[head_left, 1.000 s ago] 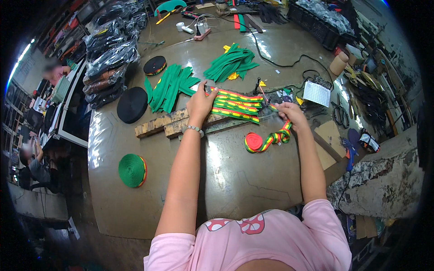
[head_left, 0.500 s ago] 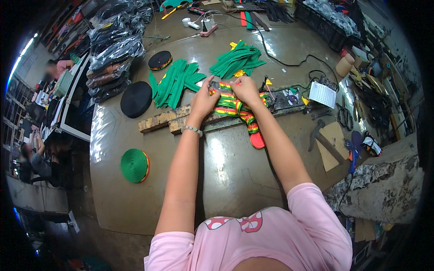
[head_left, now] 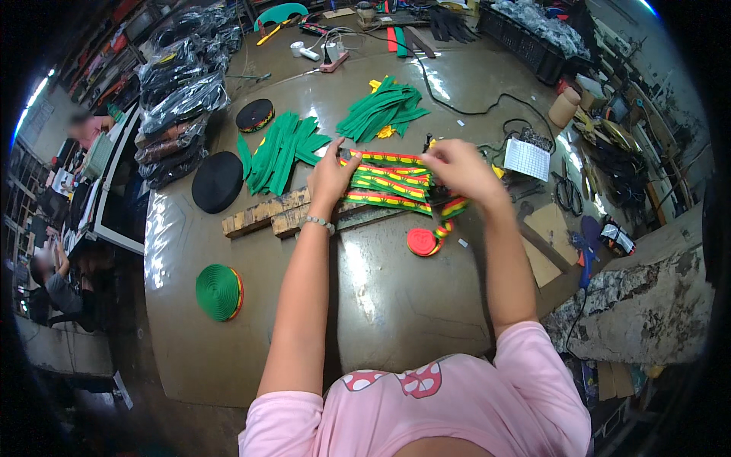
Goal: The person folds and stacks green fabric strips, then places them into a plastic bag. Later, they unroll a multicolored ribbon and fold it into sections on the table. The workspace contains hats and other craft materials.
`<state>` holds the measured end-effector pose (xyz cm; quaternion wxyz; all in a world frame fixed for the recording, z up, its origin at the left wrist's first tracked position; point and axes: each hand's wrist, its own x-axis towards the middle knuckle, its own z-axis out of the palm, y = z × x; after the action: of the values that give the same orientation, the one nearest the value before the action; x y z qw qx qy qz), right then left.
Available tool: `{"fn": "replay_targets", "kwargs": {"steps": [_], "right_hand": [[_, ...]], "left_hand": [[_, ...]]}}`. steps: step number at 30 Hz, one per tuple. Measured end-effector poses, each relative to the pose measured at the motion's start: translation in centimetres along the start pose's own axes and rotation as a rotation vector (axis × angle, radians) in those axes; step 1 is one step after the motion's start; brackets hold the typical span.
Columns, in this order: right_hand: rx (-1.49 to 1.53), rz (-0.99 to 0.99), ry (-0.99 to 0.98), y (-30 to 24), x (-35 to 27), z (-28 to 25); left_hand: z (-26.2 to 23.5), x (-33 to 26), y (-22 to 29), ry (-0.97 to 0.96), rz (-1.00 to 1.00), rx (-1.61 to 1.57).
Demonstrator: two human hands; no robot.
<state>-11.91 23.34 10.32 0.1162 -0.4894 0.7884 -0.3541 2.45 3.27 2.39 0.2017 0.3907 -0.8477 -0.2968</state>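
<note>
Both hands, left (head_left: 333, 177) and right (head_left: 455, 166), pinch striped straps (head_left: 388, 183) above bare tabletop (head_left: 396, 297).

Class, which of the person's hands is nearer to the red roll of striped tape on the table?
Right. The right hand is just above the red roll; the left hand is farther off, up and to its left.

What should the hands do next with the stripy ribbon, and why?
Probably lay the stretch of striped ribbon flat across the pile. The left hand pins one end on the wooden block, the right hand holds the other end up, and more ribbon trails down to the small roll.
</note>
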Motion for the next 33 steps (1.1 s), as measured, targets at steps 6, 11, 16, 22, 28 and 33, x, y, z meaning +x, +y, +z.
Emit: {"fn": "replay_targets", "kwargs": {"steps": [6, 11, 16, 22, 28, 33], "right_hand": [[0.371, 0.279, 0.016, 6.6, -1.7, -2.4], [0.568, 0.475, -0.004, 11.8, -2.7, 1.6], [0.396, 0.404, 0.125, 10.2, -3.8, 0.0], [0.350, -0.042, 0.293, 0.4, -0.8, 0.8], [-0.017, 0.145, 0.224, -1.0, 7.0, 10.3], [-0.018, 0.160, 0.174, 0.8, 7.5, 11.8]], "left_hand": [[0.1, -0.2, 0.0, 0.003, -0.011, -0.001], [0.2, -0.2, -0.1, 0.035, 0.032, 0.008], [0.2, 0.0, -0.1, 0.005, 0.007, 0.015], [-0.1, -0.3, -0.9, -0.012, 0.100, -0.068], [-0.7, -0.6, -1.2, -0.048, 0.133, -0.134], [-0.3, -0.5, -0.1, 0.053, 0.068, -0.037]]}}
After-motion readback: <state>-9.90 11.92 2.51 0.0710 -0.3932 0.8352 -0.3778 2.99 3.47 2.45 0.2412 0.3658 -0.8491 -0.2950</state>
